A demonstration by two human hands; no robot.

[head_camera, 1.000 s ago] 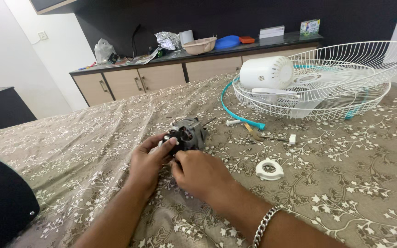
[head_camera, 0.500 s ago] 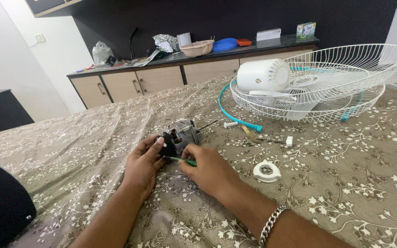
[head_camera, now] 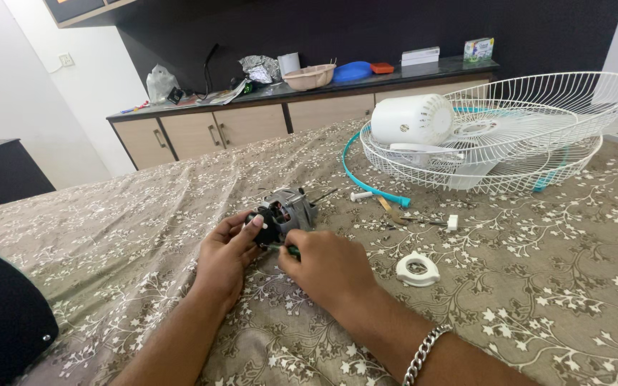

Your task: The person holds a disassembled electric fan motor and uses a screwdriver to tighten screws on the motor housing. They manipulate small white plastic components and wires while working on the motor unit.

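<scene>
Two hands: both were on a small fan motor [head_camera: 286, 213] resting on the floral bedspread [head_camera: 144, 236].
Left hand [head_camera: 224, 251]: curled round the motor's near end, fingers pressed to its dark housing, steadying it.
Right hand [head_camera: 323, 263]: closed in a pinch on a green-handled tool [head_camera: 289, 249], probably a screwdriver, its tip hidden just under the motor.
Motor's place: between the two hands, touching both, lying on the cloth.
Axis: its thin shaft [head_camera: 322, 194] stuck out beyond the grip, up and to the right, towards the white fan guards [head_camera: 538, 136]; the long axis ran that way, away from the left palm.
Risk: I judged the tool might slip off its seat, since the soft cloth gave the motor no firm base; a slip would drive the tip towards the left fingers.
Second risk: loose small parts lay to the right of the grip, a white ring [head_camera: 417, 269] and a white screw [head_camera: 360, 195], easily lost in the patterned fabric.
</scene>
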